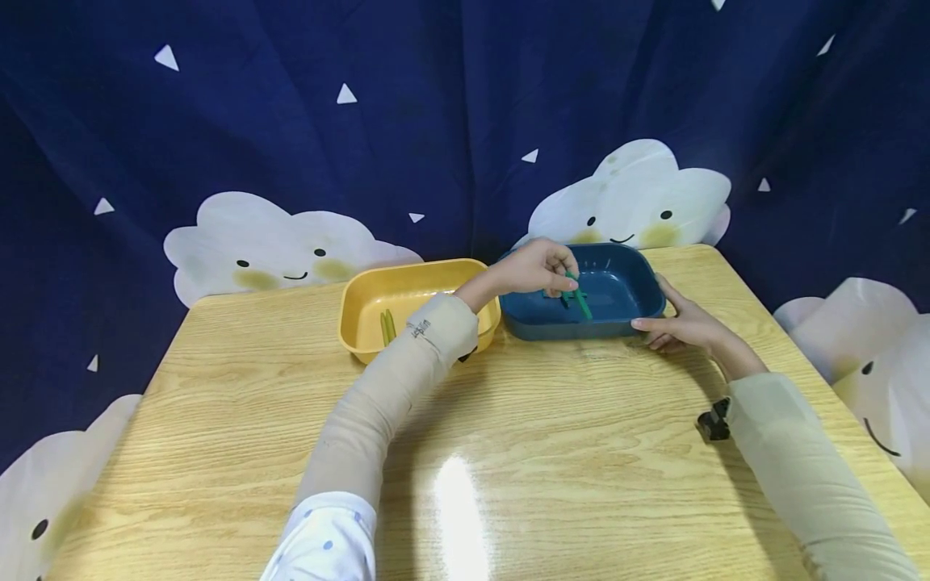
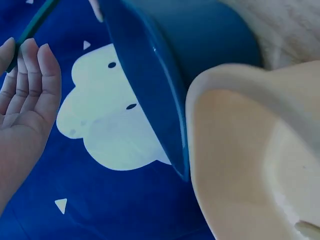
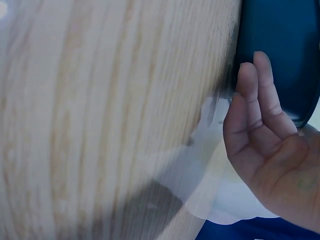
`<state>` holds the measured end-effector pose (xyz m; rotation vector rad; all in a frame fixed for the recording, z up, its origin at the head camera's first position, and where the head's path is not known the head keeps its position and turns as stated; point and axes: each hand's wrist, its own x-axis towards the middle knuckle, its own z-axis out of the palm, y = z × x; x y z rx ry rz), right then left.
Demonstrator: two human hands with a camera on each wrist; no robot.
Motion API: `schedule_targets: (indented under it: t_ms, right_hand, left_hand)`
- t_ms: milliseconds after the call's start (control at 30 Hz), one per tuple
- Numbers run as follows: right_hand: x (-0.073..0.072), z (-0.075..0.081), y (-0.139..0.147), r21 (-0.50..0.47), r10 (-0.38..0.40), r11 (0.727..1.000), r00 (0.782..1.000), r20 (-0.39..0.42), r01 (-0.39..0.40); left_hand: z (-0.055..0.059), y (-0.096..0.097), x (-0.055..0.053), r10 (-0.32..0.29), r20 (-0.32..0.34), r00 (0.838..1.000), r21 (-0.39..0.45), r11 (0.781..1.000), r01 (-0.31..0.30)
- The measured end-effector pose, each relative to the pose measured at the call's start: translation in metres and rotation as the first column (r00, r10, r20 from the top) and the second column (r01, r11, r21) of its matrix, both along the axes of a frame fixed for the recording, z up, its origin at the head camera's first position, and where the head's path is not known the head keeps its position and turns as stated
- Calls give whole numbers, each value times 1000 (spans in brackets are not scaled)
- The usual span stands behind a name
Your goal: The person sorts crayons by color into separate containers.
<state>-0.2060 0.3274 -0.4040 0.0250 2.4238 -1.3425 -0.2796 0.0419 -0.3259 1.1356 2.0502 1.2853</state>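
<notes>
Over the blue bin (image 1: 617, 282), my left hand (image 1: 541, 265) pinches a slim green stick (image 1: 584, 305) between thumb and fingertips. The stick slants down toward the bin's near wall. More green pieces (image 1: 567, 298) show inside, partly behind the hand. In the left wrist view, the remaining fingers of the left hand (image 2: 27, 95) stretch out beside the green stick (image 2: 37, 20). My right hand (image 1: 683, 324) rests against the bin's right near corner, thumb at the front wall and forefinger along the right side. Fairly straight fingers (image 3: 248, 95) touch the bin's outer wall in the right wrist view.
A yellow bin (image 1: 349, 319) stands directly left of the blue one, with yellow-green sticks (image 1: 388, 327) lying in it, and my left forearm crosses over it. Both bins sit toward the back of the wooden table (image 1: 552, 452). A dark blue cloud-patterned curtain (image 1: 407, 121) hangs behind.
</notes>
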Motion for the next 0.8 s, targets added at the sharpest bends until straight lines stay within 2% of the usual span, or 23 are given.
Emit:
schedule_targets:
  t_ms: [233, 367, 467, 633, 800]
  right_hand:
    - [0, 0, 0, 8, -6, 1000, 1000, 8, 6]
    - [1, 1, -2, 7, -12, 1000, 1000, 9, 12]
    - [4, 3, -4, 14, -14, 1000, 1000, 3, 14]
    - [12, 2, -9, 16, -7, 1000, 1000, -2, 7]
    - [19, 0, -14, 6, -5, 1000, 1000, -3, 5]
  left_hand:
    - [17, 10, -13, 67, -71, 995, -6, 998, -67]
    - [28, 19, -24, 116, -87, 989, -9, 993, -117]
    - [32, 26, -34, 141, -109, 984, 7, 990, -141]
    - [29, 35, -45, 158, -133, 978, 35, 987, -155]
    - [17, 38, -53, 198, -64, 978, 80, 978, -193]
